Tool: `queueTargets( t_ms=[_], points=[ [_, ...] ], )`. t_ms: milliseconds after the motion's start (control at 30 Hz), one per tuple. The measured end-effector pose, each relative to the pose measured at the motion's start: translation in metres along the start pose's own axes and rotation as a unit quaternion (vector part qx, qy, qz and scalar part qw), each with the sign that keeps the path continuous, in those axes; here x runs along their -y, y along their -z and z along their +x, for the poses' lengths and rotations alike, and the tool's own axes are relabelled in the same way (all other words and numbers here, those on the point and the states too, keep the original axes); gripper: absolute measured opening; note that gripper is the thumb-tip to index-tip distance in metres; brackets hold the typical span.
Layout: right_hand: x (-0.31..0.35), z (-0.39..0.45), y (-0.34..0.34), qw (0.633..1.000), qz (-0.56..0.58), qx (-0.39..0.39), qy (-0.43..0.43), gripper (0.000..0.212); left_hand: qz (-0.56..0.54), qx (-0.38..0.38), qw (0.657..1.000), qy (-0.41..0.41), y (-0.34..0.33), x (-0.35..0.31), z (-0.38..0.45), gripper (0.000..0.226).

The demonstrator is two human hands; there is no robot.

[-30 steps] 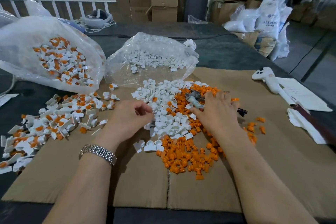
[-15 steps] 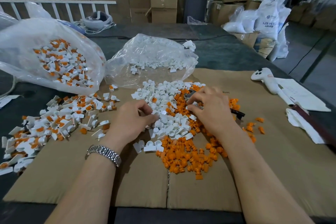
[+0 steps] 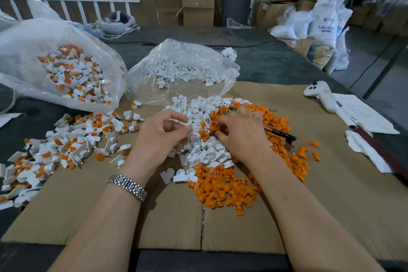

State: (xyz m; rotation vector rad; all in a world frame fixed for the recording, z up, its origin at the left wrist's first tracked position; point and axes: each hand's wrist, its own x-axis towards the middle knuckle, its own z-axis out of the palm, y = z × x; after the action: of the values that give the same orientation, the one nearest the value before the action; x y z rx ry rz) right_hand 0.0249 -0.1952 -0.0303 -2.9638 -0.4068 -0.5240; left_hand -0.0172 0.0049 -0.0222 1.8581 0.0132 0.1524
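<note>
My left hand (image 3: 161, 139) pinches a small white cap (image 3: 194, 129) between thumb and forefinger, just above the white pile (image 3: 205, 152). My right hand (image 3: 240, 137) curls its fingertips onto an orange plug (image 3: 213, 128) at the edge of the orange pile (image 3: 223, 190). Both heaps touch, mid-cardboard (image 3: 287, 216) on the desk (image 3: 276, 66); caps are tiny cups with flat tabs, plugs stubby and ribbed

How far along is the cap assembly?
Done: assembled white-and-orange pieces sit in the left bag and a loose heap beside it. In hand: left hand pinches a white cap; right hand picks an orange plug. Left: sizeable piles of white caps and orange plugs, plus a bag of white caps.
</note>
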Motion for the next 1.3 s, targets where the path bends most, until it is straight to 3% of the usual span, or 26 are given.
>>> queueTargets(
  t_ms=[167,333,467,600,733,1033,1300],
  points=[
    [-0.005,-0.002,0.001,0.997,0.069,-0.028,-0.011,0.02,-0.097,0.035,0.994,0.043,0.0,-0.002,-0.001,0.017],
    [-0.004,-0.005,0.007,0.975,0.215,-0.046,-0.021,0.013,-0.119,0.047,0.99,0.051,-0.001,-0.003,-0.001,0.018],
    [0.001,-0.009,0.016,0.917,0.391,-0.072,-0.039,0.008,-0.125,0.037,0.99,0.058,-0.002,-0.005,-0.001,0.015],
    [0.005,-0.012,0.024,0.854,0.519,-0.015,-0.042,0.004,-0.102,0.036,0.993,0.048,-0.003,-0.004,-0.001,0.006],
    [0.01,-0.014,0.024,0.848,0.531,0.0,-0.015,0.005,-0.105,0.035,0.993,0.035,-0.004,-0.006,-0.003,0.008],
    [0.02,-0.016,0.018,0.91,0.413,-0.019,0.0,0.005,-0.033,0.016,0.999,-0.028,-0.007,-0.008,-0.007,0.004],
    [0.02,-0.015,0.024,0.846,0.529,-0.042,-0.055,0.004,-0.151,0.068,0.986,-0.022,-0.008,-0.012,-0.01,0.024]
  ],
)
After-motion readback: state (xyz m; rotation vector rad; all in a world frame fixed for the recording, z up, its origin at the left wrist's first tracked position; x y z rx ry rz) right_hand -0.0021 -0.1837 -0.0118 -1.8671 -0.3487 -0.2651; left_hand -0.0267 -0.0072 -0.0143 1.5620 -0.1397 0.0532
